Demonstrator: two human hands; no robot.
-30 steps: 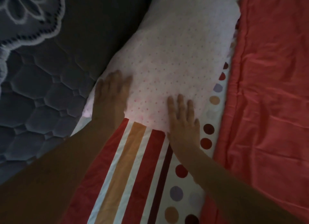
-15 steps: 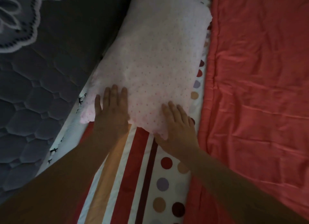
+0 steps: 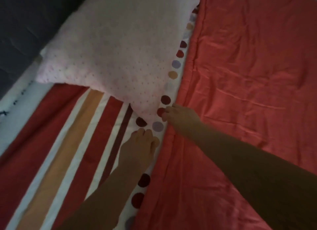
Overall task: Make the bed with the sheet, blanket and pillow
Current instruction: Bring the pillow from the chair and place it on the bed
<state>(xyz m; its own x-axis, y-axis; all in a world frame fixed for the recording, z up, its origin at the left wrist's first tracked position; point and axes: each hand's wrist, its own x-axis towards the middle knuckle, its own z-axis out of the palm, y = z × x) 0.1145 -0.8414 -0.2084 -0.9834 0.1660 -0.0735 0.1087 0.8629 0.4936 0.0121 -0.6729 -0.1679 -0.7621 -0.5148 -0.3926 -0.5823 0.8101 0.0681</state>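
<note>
left hand (image 3: 139, 145) — fingers bunched, tips on striped, dotted sheet (image 3: 68, 144) | right hand (image 3: 179, 115) — fingers curled at red blanket (image 3: 248, 92) edge, grip unclear | pink pillow (image 3: 120, 49) on sheet

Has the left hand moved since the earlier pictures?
Yes. The left hand left the pink dotted pillow and went rightward over the striped sheet to its band of round dots.

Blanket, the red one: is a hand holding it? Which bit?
The right hand seems to grip the red blanket by its edge near the pillow. The left hand's hold cannot be told.
</note>
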